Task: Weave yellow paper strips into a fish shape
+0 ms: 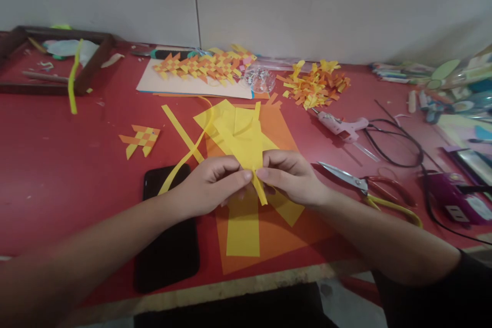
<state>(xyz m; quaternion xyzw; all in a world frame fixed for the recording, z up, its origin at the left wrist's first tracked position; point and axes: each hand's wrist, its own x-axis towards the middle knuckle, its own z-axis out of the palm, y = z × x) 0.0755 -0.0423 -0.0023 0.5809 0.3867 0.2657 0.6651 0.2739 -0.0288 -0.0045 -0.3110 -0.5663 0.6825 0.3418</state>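
Observation:
My left hand point(209, 184) and my right hand point(290, 174) meet over the middle of the red table point(57, 164). Both pinch the same folded yellow paper piece point(246, 146), fingertips almost touching at its lower end. A long yellow strip point(184, 159) curls away to the left from under my left hand. Beneath the hands lie an orange sheet point(269, 236) and a flat yellow rectangle point(243, 230).
A black phone point(169, 246) lies under my left forearm. Scissors point(369, 187) and a pink glue gun point(342, 127) sit to the right. A small woven orange-yellow fish point(141, 139) lies left; several woven fish point(203, 66) and paper scraps point(317, 84) lie at the back.

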